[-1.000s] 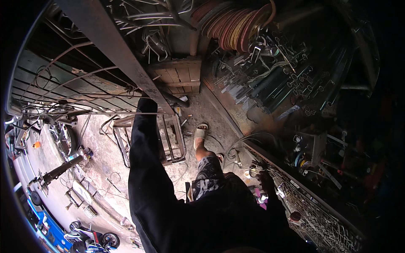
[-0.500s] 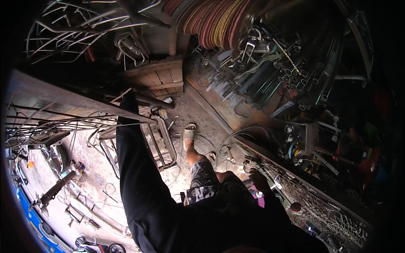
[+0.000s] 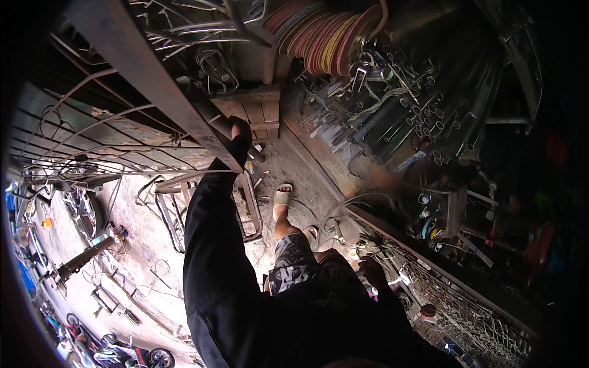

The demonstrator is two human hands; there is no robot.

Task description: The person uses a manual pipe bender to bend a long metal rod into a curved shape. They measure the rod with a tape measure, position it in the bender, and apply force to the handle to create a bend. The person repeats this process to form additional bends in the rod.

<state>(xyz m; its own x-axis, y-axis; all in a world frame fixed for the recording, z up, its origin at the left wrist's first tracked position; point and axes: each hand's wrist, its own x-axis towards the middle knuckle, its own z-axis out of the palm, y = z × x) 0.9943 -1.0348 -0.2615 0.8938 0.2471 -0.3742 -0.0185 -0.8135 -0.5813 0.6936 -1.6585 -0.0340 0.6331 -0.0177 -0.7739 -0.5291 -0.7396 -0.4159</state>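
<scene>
My left arm, in a black sleeve, reaches forward and up. My left hand [image 3: 241,129] is beside a rusty flat metal bar [image 3: 162,92], close to the bar's lower end. Its fingers look curled in, but shadow hides what they hold, if anything. A dark round pipe [image 3: 254,153] slants just past the hand. Wire mesh [image 3: 123,132] and thin rods spread to the left of the bar. My right hand [image 3: 372,270] hangs low at my right side in deep shade, near cables and a long rail; its fingers do not show clearly.
A tubular metal frame [image 3: 250,205] stands on the floor left of my sandalled foot [image 3: 283,197]. Bundled metal tubes [image 3: 423,116] lie at the far right under hanging abrasive discs [image 3: 325,40]. A long steel rail [image 3: 442,264] crosses on my right. Motorbikes [image 3: 116,352] are at the lower left.
My left hand has come out from behind the flat bar and moved right. The bar and the mesh appear higher and steeper, as the view has shifted. My right hand stays low.
</scene>
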